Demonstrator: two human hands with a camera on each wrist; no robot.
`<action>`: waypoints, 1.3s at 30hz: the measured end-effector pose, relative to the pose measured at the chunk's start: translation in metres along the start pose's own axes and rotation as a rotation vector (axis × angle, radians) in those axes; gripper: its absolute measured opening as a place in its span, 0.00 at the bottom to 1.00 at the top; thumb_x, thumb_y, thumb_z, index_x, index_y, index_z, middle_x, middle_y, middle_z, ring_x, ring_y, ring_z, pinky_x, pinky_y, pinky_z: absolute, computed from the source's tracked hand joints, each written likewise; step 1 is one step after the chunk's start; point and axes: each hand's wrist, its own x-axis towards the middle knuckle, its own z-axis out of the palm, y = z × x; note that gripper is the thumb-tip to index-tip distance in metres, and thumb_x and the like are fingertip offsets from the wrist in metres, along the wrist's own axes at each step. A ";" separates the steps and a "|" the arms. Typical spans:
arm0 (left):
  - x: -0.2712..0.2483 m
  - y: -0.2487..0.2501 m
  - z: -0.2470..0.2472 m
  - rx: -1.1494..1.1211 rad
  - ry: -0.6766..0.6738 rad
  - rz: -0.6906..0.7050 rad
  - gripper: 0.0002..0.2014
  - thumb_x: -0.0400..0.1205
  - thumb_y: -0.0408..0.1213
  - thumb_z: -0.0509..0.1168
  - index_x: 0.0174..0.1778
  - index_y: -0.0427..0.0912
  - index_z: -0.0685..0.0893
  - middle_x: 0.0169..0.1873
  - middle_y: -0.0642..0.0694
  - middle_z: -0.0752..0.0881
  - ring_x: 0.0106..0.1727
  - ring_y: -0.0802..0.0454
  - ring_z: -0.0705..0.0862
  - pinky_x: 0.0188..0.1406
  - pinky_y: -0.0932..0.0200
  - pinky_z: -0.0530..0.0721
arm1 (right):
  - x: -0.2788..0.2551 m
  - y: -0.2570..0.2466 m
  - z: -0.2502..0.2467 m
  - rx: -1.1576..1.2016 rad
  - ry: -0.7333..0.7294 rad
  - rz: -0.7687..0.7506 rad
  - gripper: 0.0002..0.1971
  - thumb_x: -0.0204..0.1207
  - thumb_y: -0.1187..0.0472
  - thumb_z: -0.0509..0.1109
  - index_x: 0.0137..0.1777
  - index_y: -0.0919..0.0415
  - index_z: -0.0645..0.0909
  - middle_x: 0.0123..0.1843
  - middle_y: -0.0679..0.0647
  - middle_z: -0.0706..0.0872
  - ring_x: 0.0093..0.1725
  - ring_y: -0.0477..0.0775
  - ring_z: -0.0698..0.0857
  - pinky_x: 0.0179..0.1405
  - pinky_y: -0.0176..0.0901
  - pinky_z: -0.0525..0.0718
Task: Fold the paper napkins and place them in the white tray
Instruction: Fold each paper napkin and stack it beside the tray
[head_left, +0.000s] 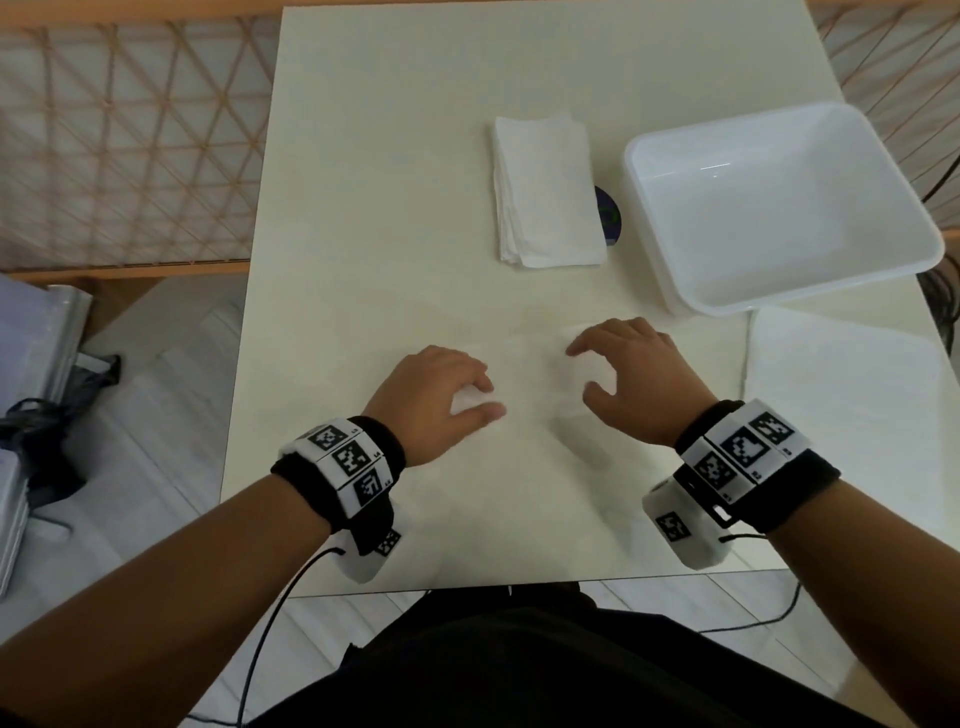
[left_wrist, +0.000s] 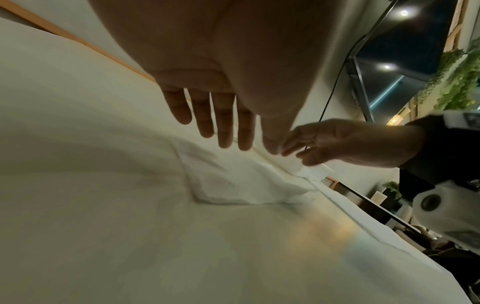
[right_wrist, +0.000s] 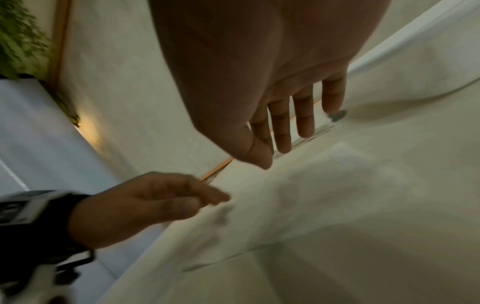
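One white paper napkin (head_left: 524, 384) lies spread on the cream table (head_left: 395, 260) between my two hands. My left hand (head_left: 491, 397) is over its left end, fingers relaxed, thumb and forefinger at the paper. In the left wrist view the fingers (left_wrist: 226, 131) are straight just above the creased napkin (left_wrist: 233, 181). My right hand (head_left: 579, 370) hovers over the napkin's right end, its fingers (right_wrist: 283, 133) straight and apart. A stack of folded napkins (head_left: 545, 192) lies farther back. The white tray (head_left: 914, 244) stands empty at the back right.
A dark round disc (head_left: 612, 213) shows from under the stack's right edge. Beyond the table's right edge sits a white padded surface (head_left: 841, 405). A rope lattice fence (head_left: 130, 145) runs along the left. The table's front edge (head_left: 519, 584) is near my body.
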 end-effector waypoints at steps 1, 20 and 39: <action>0.004 0.003 0.001 -0.008 0.022 0.006 0.19 0.81 0.55 0.64 0.62 0.48 0.83 0.68 0.51 0.81 0.72 0.52 0.73 0.72 0.52 0.70 | 0.004 -0.008 0.003 0.021 0.012 -0.026 0.21 0.75 0.57 0.65 0.69 0.49 0.76 0.69 0.47 0.78 0.70 0.54 0.72 0.69 0.49 0.66; 0.009 -0.020 0.020 0.404 -0.363 -0.036 0.48 0.75 0.71 0.35 0.81 0.41 0.30 0.77 0.45 0.24 0.80 0.51 0.24 0.81 0.54 0.33 | 0.001 0.017 0.052 -0.096 -0.217 0.078 0.46 0.75 0.28 0.44 0.83 0.54 0.31 0.84 0.48 0.30 0.82 0.49 0.30 0.81 0.55 0.33; 0.055 0.026 0.012 -0.072 -0.043 -0.112 0.33 0.79 0.51 0.68 0.79 0.46 0.65 0.65 0.47 0.77 0.67 0.47 0.74 0.68 0.51 0.74 | 0.039 0.007 0.019 0.270 -0.048 0.166 0.10 0.71 0.64 0.69 0.49 0.51 0.76 0.52 0.51 0.84 0.52 0.57 0.82 0.50 0.47 0.79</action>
